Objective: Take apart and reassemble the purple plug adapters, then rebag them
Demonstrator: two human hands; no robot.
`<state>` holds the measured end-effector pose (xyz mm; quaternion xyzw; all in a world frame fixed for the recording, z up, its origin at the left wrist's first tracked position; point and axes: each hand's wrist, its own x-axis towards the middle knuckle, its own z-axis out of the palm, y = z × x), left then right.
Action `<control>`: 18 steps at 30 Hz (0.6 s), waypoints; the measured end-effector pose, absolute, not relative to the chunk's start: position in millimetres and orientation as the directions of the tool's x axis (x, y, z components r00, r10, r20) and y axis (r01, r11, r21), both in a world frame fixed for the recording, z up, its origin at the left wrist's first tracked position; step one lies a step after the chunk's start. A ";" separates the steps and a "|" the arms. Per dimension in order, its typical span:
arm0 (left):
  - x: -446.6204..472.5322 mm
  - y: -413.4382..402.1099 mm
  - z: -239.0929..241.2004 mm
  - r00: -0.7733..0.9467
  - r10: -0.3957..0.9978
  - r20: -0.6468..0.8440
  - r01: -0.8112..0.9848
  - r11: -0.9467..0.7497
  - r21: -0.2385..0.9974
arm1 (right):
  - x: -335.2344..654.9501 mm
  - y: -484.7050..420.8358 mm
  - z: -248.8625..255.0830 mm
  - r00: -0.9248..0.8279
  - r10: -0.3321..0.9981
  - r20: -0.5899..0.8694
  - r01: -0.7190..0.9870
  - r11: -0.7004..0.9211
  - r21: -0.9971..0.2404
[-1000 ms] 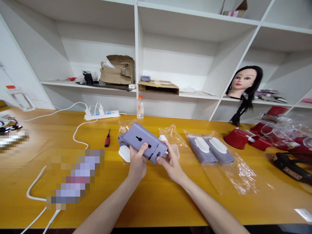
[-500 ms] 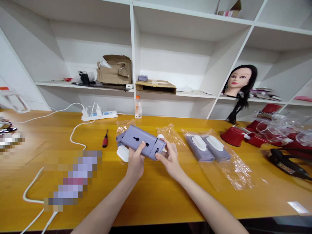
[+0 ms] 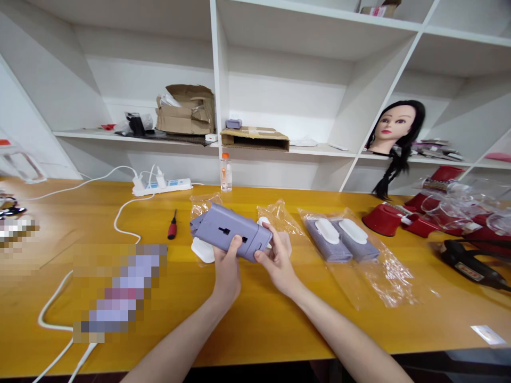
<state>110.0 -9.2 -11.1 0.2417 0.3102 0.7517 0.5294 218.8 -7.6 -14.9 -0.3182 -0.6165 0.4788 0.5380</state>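
Purple case (image 3: 233, 223), one, tilted — gripped by left hand (image 3: 227, 266) and right hand (image 3: 280, 266) above tabletop (image 3: 263, 335); red screwdriver (image 3: 172, 230), one, lying to left.

Both hands (image 3: 227, 268) (image 3: 282, 268) grip purple casing (image 3: 233, 222) over wooden table (image 3: 271, 327); red-handled screwdriver (image 3: 172, 230) at left

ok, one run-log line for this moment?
left grip: holding lavender plastic casing | right grip: pinching its right end | left: red-handled screwdriver | right: two lavender units with white oval pieces
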 end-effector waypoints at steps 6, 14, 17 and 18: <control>111.4 -9.6 -11.8 -0.299 0.954 0.007 -0.680 -0.218 0.701 | 219.2 -4.1 -14.7 -0.235 0.911 0.340 -0.075 0.331 -0.941; 105.6 -6.0 -3.8 -0.233 0.971 -0.044 -0.721 -0.143 0.678 | 216.3 -7.4 -13.6 -0.132 0.909 0.396 0.193 0.415 -0.889; 99.9 -2.5 -4.1 -0.163 0.984 -0.069 -0.769 -0.083 0.634 | 220.1 -6.5 -8.0 -0.071 0.938 0.340 0.234 0.347 -0.908; 97.1 -1.5 -3.5 -0.160 0.985 -0.061 -0.784 -0.089 0.614 | 221.8 -6.8 -5.5 -0.097 0.949 0.299 0.200 0.313 -0.928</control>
